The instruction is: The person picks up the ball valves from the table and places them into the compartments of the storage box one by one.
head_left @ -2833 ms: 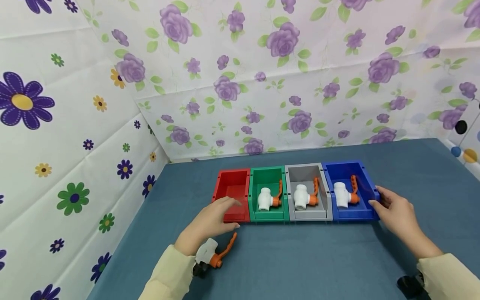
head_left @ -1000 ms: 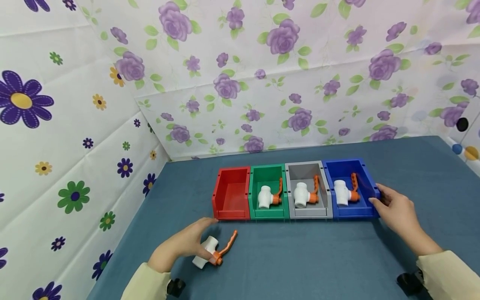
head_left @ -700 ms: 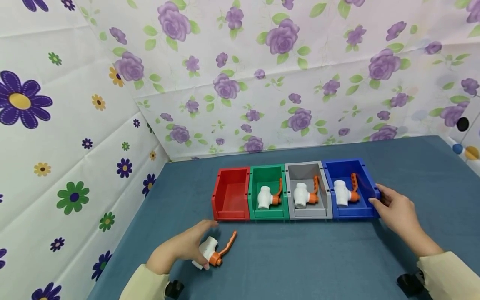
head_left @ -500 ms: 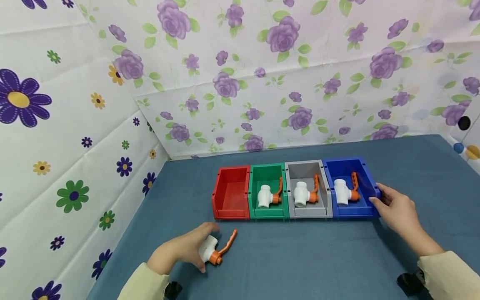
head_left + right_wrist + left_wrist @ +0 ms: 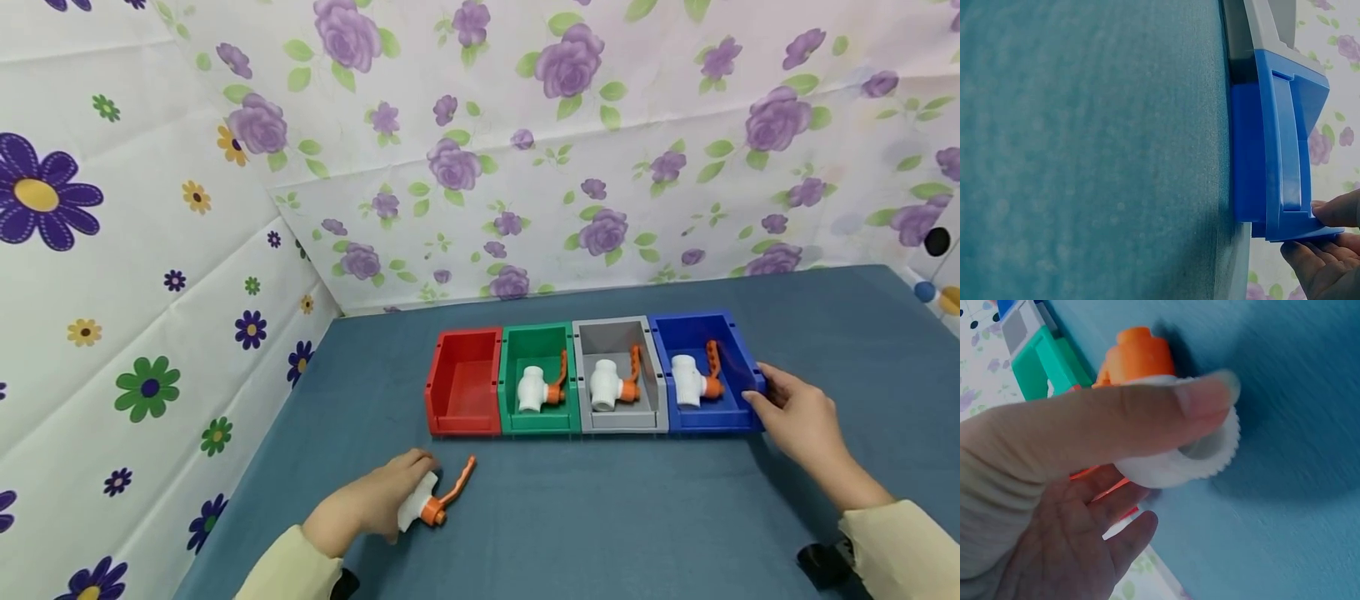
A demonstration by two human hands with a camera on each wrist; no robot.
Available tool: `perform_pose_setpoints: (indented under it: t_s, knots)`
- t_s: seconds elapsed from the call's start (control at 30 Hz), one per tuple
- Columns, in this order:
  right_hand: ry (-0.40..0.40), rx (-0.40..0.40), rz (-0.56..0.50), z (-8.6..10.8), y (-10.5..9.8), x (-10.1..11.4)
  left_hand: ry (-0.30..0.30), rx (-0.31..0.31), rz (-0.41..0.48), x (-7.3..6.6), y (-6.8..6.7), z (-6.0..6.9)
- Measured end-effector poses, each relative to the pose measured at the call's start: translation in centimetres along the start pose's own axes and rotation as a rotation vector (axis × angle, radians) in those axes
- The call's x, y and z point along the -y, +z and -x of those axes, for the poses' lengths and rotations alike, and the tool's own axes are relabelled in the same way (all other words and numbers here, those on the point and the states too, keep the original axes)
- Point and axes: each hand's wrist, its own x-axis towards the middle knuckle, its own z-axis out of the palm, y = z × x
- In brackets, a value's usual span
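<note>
My left hand (image 5: 371,504) grips the white body of a ball valve (image 5: 433,510) with an orange lever, low on the table at left. In the left wrist view the thumb (image 5: 1138,415) lies across the white valve end (image 5: 1169,470), and other fingers are behind it. At right, my right hand (image 5: 806,421) pinches the outer side wall of a blue bin (image 5: 716,422), thumb on the inside and fingers under or outside in the right wrist view. Inside the blue bin lies another white ball valve (image 5: 687,382) with an orange lever.
Joined in a row left of the blue bin are a grey bin (image 5: 622,422) and a green bin (image 5: 538,424), each with a similar valve, and a red bin (image 5: 463,379) with nothing in it. A blue-grey cloth covers the table (image 5: 570,517); flowered sheets hang behind and at left.
My left hand has come back from above the red bin to the loose valve, and its thumb and fingers have closed round the white body. The right hand keeps its hold on the blue bin.
</note>
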Motion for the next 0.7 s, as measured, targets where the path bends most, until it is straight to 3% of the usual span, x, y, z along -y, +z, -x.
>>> perform_pose_setpoints:
  t_s: [0.27,0.7]
  knots:
    - [0.007,0.002,-0.008,-0.13,-0.21,-0.22,0.042,-0.030,0.023,0.49,-0.13,-0.02]
    - [0.027,0.022,-0.012,-0.17,-0.16,0.04,0.077,-0.008,0.131,0.73,-0.33,0.31]
